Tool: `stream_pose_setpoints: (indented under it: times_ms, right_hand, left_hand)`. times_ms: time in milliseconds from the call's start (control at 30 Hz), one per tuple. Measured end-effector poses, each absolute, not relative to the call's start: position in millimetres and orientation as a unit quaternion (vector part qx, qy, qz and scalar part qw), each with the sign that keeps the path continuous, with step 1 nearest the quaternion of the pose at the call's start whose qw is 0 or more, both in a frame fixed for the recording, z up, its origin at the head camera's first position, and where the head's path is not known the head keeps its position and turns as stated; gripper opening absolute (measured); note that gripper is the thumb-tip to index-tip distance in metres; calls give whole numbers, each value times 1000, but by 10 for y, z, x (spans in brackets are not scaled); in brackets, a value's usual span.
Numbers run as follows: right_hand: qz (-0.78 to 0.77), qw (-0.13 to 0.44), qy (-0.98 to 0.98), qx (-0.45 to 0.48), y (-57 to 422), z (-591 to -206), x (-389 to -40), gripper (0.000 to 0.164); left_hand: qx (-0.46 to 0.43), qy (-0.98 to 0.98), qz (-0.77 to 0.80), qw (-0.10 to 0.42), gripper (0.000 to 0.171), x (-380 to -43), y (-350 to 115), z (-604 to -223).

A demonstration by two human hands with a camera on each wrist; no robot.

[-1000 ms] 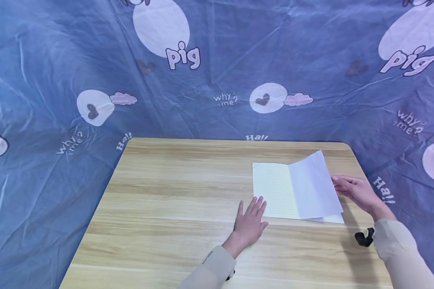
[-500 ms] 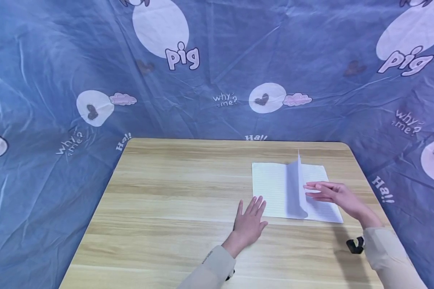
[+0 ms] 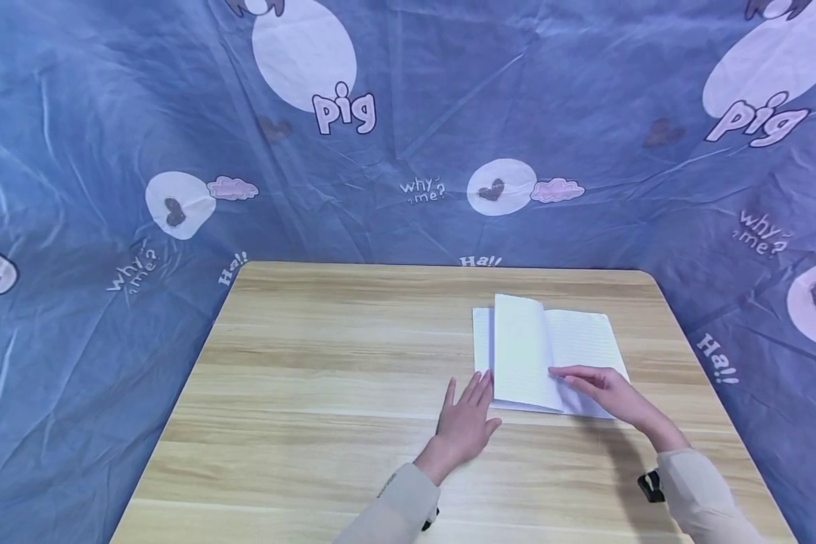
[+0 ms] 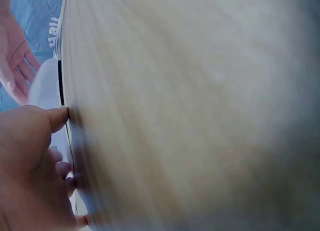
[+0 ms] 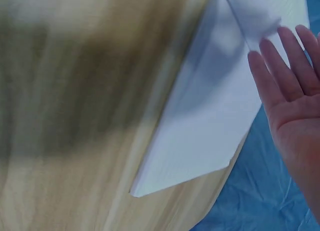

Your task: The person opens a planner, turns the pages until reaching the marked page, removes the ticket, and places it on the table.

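Observation:
An open notebook (image 3: 585, 340) with faintly lined white pages lies toward the right of the table. One page (image 3: 520, 347) stands partly lifted, leaning over the left half. My right hand (image 3: 605, 391) is near the spine, its fingertips at the right side of that leaf; in the right wrist view the fingers (image 5: 287, 73) look fairly straight, and whether they touch the paper I cannot tell. Flat at the notebook's lower left edge rests my left hand (image 3: 464, 423), fingers spread and fingertips beside the lifted page.
The wood-grain table (image 3: 313, 363) extends left and in front of the notebook. Blue printed cloth (image 3: 394, 136) hangs behind the table and along both sides. A small black device (image 3: 651, 486) sits at the right wrist.
The leaf has swung from the right half, through upright, over toward the left half. My right hand has followed it leftward and a little nearer. My left hand has barely moved.

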State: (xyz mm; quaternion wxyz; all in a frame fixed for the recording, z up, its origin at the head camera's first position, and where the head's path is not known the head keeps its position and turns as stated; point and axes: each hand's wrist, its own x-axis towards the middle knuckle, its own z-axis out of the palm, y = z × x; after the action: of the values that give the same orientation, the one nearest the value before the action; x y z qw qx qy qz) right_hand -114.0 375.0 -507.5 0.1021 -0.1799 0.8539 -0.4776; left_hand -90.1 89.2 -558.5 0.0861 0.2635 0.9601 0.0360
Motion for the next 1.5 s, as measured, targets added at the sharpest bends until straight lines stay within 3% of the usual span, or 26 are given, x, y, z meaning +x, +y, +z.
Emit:
stream_pose_setpoints:
  times_ms: [367,733,900,1500]
  right_hand:
    - [-355,-6,905,-234,3571,-5303,-1026,26]
    - [-247,-53,930,-267,3396,-5437,-839,36]
    - [-204,-50,939,-272,3277,-5448,-781,44]
    - [-195,-46,941,-271,3241,-5475,-756,46]
  left_hand:
    - [223,956,173,76,100,-944,884,-5642]
    - [240,960,138,47,83,-939,863,-5654]
    - [259,960,78,69,76,-910,904,-5593]
    - [274,957,35,86,74,-916,919,-5587]
